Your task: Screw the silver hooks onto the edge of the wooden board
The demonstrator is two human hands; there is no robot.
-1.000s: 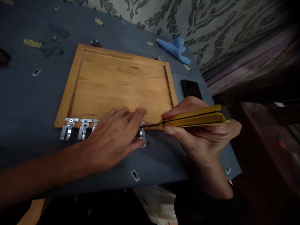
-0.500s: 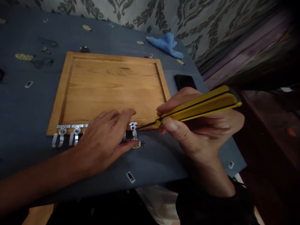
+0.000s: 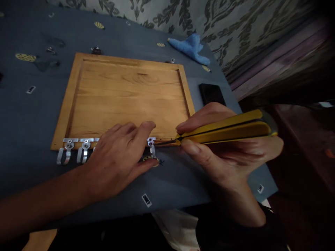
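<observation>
Yellow-handled screwdriver (image 3: 225, 130) with dark ribbed grip lies nearly flat in right hand (image 3: 230, 153), fist wrapped round it, thin shaft tip on the small bent-metal hook (image 3: 151, 148) at the framed wooden panel (image 3: 125, 97)'s near edge. Left hand (image 3: 117, 160) rests flat, fingers spread, over neighbouring hooks on blue patterned cloth (image 3: 31, 111).

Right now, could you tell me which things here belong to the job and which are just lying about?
In use: wooden board, metal hooks on its near edge, yellow screwdriver in the right hand, left hand over the hooks.
Lying about: blue cloth, black block, small metal bits.
</observation>
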